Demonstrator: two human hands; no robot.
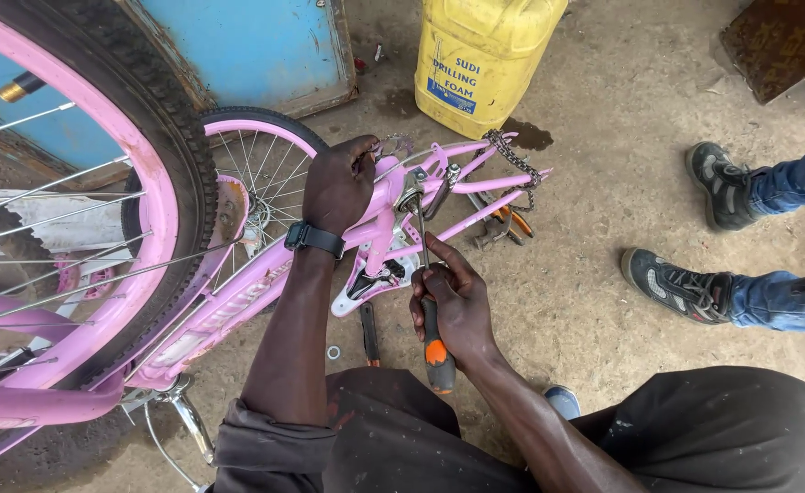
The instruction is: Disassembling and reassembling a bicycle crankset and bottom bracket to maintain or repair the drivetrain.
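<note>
Two hands — left hand [339, 187] gripping one pink bicycle frame [266, 274], right hand [453, 306] clamped on one screwdriver [432, 315]

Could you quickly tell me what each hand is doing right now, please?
Left hand: closed around the pink bicycle frame.
Right hand: closed on a screwdriver, tip at the frame.

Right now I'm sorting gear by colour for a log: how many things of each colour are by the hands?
Pink: 1, bike frame
Yellow: 1, jerrycan
Black and orange: 1, screwdriver
Black: 1, watch
Total: 4
</note>
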